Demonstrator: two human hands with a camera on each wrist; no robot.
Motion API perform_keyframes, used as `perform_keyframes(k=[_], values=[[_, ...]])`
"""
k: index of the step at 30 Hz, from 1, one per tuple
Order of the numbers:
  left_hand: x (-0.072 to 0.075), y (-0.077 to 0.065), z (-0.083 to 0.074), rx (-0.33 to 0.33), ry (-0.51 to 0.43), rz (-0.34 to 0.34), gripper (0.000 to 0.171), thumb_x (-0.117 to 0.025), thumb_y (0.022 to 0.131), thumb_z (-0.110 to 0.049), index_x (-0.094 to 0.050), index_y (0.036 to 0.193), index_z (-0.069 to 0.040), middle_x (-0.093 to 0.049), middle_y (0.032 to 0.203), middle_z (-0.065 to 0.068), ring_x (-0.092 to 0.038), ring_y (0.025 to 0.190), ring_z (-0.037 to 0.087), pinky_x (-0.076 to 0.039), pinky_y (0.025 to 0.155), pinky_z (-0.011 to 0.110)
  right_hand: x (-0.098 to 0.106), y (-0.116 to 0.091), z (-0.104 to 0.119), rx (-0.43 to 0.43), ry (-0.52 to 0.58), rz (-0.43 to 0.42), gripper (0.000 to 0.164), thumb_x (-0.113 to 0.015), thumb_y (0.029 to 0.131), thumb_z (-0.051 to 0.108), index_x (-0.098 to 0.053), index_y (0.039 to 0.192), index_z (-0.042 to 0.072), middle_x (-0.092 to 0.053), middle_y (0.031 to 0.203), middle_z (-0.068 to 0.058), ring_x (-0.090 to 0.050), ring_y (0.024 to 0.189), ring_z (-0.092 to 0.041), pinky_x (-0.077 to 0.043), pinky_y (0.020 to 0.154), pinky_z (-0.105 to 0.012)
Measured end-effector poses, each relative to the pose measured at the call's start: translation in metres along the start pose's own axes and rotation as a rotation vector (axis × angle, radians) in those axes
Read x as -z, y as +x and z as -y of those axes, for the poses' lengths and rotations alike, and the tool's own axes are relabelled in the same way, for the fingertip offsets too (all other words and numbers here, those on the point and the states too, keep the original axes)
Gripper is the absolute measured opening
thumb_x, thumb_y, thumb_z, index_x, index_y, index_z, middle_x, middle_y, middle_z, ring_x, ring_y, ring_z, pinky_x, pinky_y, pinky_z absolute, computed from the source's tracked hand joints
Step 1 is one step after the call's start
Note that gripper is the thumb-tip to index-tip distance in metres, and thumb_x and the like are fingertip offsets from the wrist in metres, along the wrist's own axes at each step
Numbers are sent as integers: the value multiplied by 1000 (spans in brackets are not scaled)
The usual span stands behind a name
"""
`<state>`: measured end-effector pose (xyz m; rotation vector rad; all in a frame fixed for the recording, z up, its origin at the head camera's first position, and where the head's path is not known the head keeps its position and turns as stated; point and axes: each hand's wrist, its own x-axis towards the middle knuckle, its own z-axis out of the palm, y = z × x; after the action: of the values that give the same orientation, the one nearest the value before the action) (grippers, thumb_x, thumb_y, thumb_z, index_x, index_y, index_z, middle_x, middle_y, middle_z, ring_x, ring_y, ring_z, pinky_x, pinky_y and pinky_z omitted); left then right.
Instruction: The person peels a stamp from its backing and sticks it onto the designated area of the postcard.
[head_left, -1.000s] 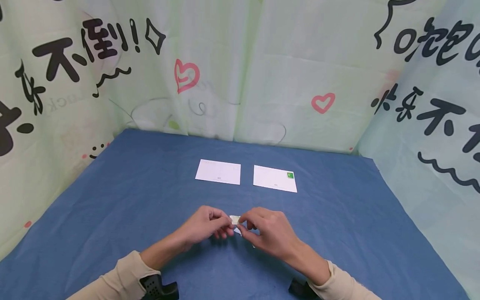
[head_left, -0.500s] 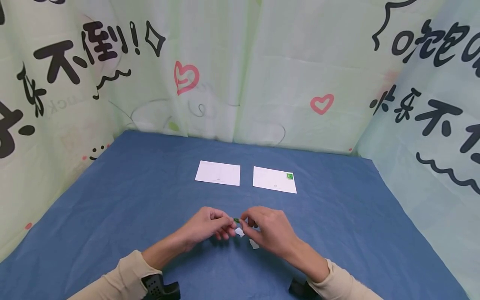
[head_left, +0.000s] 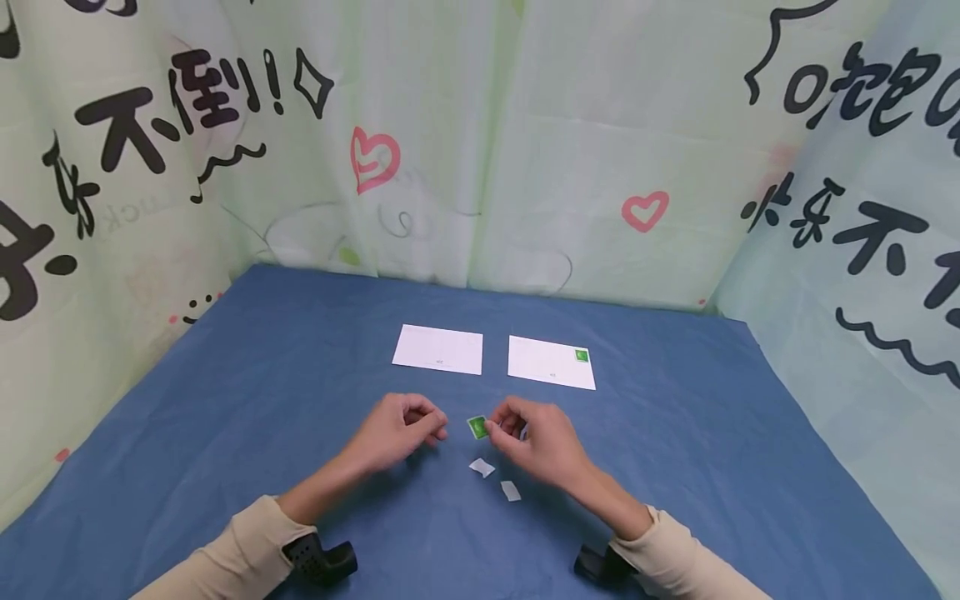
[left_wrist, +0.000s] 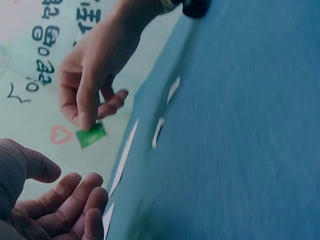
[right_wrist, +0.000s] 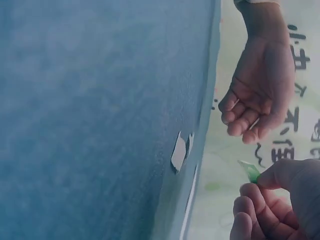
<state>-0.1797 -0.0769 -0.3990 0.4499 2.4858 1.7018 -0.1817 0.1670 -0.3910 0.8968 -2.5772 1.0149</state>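
A small green stamp (head_left: 477, 427) with a pale border is pinched by its edge between the thumb and finger of my right hand (head_left: 537, 439). In the left wrist view the green stamp (left_wrist: 91, 135) hangs below those fingertips. My left hand (head_left: 397, 432) is held a little to the left, apart from the stamp. Its fingers (left_wrist: 75, 200) are loosely curved with nothing in them. On the cloth below the hands lie two small white paper scraps, one scrap (head_left: 482, 467) nearer the stamp and another scrap (head_left: 511, 491) closer to me.
Beyond the hands lie two white envelopes on the blue tablecloth (head_left: 300, 375). The left envelope (head_left: 438, 349) is plain but for a tiny mark; the right envelope (head_left: 551, 363) bears a green stamp (head_left: 582, 356) in its upper right corner. A printed curtain (head_left: 450, 125) surrounds the table.
My left hand has come away from the stamp and moved left. The stamp stays in my right hand, its green face now showing. Both paper scraps are now in full view.
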Motion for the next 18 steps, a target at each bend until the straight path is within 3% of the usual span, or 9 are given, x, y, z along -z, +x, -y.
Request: perform_keyframes(k=[8, 18], values=[[15, 11, 10, -23, 114, -156, 15, -66, 98, -14, -77, 96, -3, -76, 88, 6, -68, 80, 18, -49, 68, 30, 1, 8, -15, -190, 155, 50, 9, -70, 96, 13, -71, 89, 8, -66, 72, 5, -55, 63, -6, -44, 56, -24], [27, 25, 18, -56, 228, -278, 17, -65, 98, -13, -73, 104, 0, -73, 100, 13, -68, 95, 28, -53, 91, 49, -1, 22, -25, -408, 304, 92, 16, -65, 100, 16, -70, 96, 1, -65, 68, 0, -57, 59, -12, -47, 53, -24]])
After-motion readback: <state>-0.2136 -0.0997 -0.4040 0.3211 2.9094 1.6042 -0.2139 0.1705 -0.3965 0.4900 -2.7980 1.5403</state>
